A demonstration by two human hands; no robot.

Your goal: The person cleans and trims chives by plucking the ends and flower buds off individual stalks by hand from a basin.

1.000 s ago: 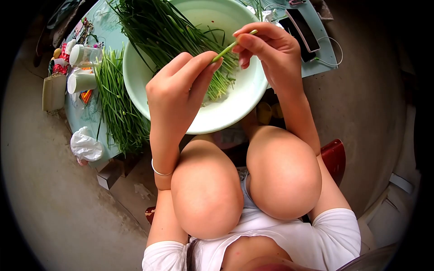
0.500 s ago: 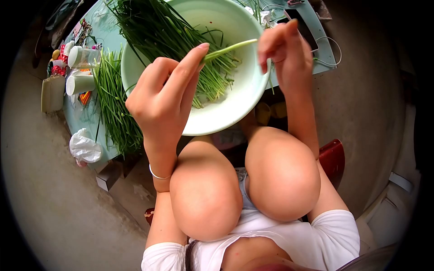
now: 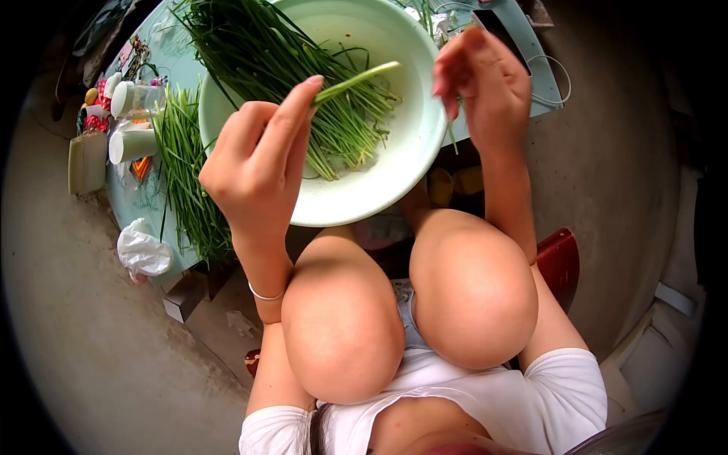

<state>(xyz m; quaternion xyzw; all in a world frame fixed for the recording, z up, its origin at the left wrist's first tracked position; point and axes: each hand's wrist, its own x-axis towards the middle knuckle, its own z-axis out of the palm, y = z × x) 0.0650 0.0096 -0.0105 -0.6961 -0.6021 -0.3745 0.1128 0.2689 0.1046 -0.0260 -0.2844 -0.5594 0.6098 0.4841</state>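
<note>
Between thumb and index finger, my left hand [image 3: 254,155] pinches a few pale green stalks [image 3: 356,82] above the basin's near left part. My right hand [image 3: 485,83] is raised at the basin's right rim, apart from the stalks, its fingers bent and slightly blurred; a thin green strand hangs just below them, and whether they grip it is unclear. Inside the pale green basin [image 3: 364,205] lies a large bunch of long green leafy stalks [image 3: 265,57]. Another pile of greens [image 3: 186,174] rests on the table, left of the basin.
Two clear cups [image 3: 133,144] stand on the light green table [image 3: 144,193] at the left, near a crumpled white bag [image 3: 144,249] at its edge. A dark phone [image 3: 502,38] with a white cable lies at the right. A red chair [image 3: 557,262] shows beside my knees.
My left hand has shifted a little left with the stalks. My right hand has drawn away from their tip, widening the gap between them.
</note>
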